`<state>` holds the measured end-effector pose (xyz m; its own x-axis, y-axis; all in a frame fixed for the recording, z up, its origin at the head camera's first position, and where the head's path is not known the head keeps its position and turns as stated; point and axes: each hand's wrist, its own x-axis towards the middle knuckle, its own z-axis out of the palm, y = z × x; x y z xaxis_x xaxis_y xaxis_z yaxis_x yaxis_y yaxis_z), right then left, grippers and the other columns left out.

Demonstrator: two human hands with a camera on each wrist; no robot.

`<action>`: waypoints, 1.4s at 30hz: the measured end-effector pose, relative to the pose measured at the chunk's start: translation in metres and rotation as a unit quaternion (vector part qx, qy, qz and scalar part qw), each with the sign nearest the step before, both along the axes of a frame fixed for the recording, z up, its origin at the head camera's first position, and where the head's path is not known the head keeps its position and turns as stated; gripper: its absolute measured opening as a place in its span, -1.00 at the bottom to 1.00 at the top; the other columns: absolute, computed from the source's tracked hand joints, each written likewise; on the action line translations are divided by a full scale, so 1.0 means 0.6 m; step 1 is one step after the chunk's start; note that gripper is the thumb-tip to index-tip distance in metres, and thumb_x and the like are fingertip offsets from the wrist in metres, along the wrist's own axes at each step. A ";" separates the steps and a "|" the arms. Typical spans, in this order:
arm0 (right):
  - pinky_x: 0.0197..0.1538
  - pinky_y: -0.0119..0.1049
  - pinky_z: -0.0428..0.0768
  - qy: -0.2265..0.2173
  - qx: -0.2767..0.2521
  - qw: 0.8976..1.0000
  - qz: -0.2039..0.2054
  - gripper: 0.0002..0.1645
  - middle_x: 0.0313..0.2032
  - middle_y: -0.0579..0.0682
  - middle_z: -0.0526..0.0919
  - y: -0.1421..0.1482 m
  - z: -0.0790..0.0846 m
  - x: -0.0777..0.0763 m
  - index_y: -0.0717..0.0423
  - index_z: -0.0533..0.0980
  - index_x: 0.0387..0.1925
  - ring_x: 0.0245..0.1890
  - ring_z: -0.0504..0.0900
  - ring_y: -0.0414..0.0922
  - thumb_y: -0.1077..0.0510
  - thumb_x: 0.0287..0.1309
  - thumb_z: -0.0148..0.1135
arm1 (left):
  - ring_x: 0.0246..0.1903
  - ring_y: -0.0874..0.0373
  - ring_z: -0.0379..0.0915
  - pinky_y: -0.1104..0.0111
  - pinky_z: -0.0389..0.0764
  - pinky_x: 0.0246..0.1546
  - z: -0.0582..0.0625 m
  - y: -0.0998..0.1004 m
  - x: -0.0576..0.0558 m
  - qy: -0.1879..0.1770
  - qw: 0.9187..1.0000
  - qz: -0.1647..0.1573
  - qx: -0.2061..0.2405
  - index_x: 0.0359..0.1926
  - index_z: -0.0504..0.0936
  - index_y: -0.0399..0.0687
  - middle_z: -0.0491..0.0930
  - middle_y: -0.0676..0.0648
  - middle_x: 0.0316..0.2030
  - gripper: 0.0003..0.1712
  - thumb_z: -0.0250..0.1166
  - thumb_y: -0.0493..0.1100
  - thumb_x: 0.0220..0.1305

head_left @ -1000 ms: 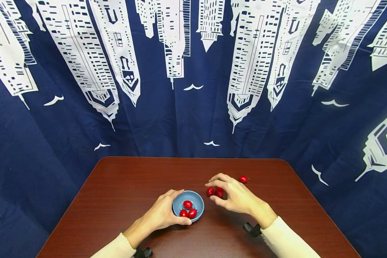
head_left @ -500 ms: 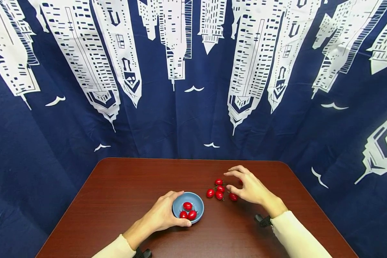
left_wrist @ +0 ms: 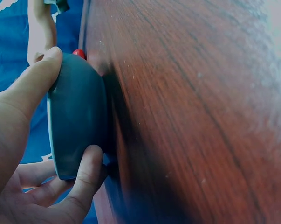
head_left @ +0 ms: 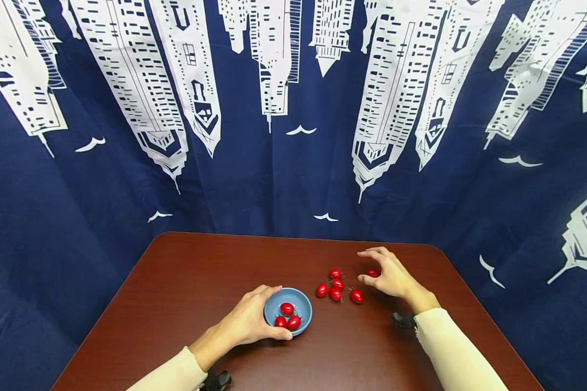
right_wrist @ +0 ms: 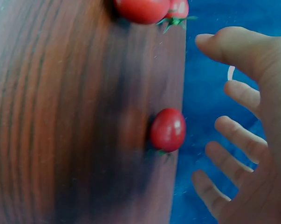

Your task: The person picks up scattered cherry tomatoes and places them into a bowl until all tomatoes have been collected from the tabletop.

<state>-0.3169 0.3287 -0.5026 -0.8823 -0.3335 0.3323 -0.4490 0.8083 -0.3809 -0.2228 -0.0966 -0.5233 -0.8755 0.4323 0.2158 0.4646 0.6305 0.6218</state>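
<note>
My left hand grips a small blue bowl by its side, the thumb at the near rim and the fingers round the far side. Three cherry tomatoes lie inside it. In the left wrist view the bowl's outer wall shows between thumb and fingers. My right hand hovers at the right with fingers spread, holding nothing. Just by its thumb and fingers lies a single cherry tomato, partly covered by the hand. The right wrist view shows this cherry tomato on the wood, apart from the fingertips.
Several more cherry tomatoes with green stems lie in a loose group right of the bowl. One cherry tomato sits slightly apart from them. The brown wooden table ends at a navy curtain printed with white buildings.
My right hand has moved right, away from the tomato group to the lone tomato at the far right. One more tomato now lies beside the group. The left hand stays on the bowl.
</note>
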 end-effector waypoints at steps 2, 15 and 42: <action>0.50 0.56 0.54 -0.014 0.003 1.000 -0.002 -0.22 0.43 0.35 0.66 0.001 -0.005 -0.005 0.16 0.68 0.46 0.44 0.60 0.46 0.02 0.29 0.73 | 0.28 -0.12 0.66 -0.01 0.78 0.27 0.003 -0.003 0.000 -0.001 1.000 0.001 -0.003 0.59 0.62 -0.19 0.76 -0.11 0.32 0.28 0.92 0.27 -0.07; 0.31 0.18 0.75 -0.048 0.012 0.999 -0.005 -0.40 0.21 0.18 0.83 0.018 -0.035 0.004 0.11 0.79 0.31 0.21 0.79 0.19 0.21 0.24 0.74 | 0.27 -0.12 0.64 0.02 0.78 0.25 -0.001 -0.004 0.007 -0.014 1.000 -0.004 -0.016 0.59 0.63 -0.15 0.75 -0.07 0.30 0.27 0.92 0.30 -0.06; -0.12 -0.33 0.72 -0.033 -0.012 0.999 -0.016 -0.62 -0.19 -0.05 0.84 0.002 0.001 0.015 0.19 0.81 0.12 -0.20 0.76 -0.16 0.38 0.28 0.62 | 0.23 -0.10 0.66 0.13 0.80 0.21 0.000 0.001 0.005 -0.007 1.000 -0.003 -0.007 0.61 0.62 -0.12 0.75 -0.06 0.28 0.28 0.91 0.32 -0.06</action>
